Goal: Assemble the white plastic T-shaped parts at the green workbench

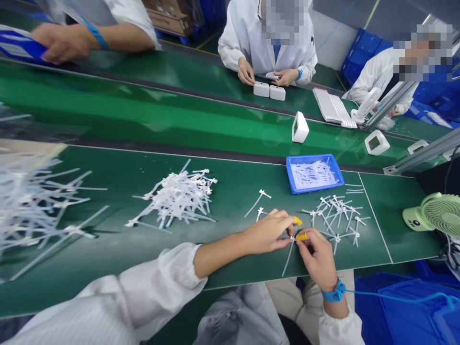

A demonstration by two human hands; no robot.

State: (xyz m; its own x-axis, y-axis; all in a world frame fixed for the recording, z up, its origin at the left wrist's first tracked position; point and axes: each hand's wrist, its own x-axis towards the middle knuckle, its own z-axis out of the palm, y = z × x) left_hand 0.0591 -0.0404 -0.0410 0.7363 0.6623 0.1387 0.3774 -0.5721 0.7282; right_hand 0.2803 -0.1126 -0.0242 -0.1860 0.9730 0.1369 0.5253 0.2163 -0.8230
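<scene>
Both hands, left hand [268,234] and right hand [319,258], pinch one thin white plastic tie [288,258] between yellow-capped fingertips [298,221], low over the green desk [233,191] for grip.

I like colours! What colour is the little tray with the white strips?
Blue: the tray shows best in the head view.

Both hands meet at the near edge of the table [233,201], left hand [268,232] beside right hand [319,258], a cable tie [288,258] between the fingertips. Just right of them lies a scatter of ties [336,215]; behind that scatter sits a tray [312,173] with more ties in it. Well left rests a big heap of ties [179,196]. Behind the table runs the conveyor belt [161,115], a small casing [299,127] standing on it
</scene>
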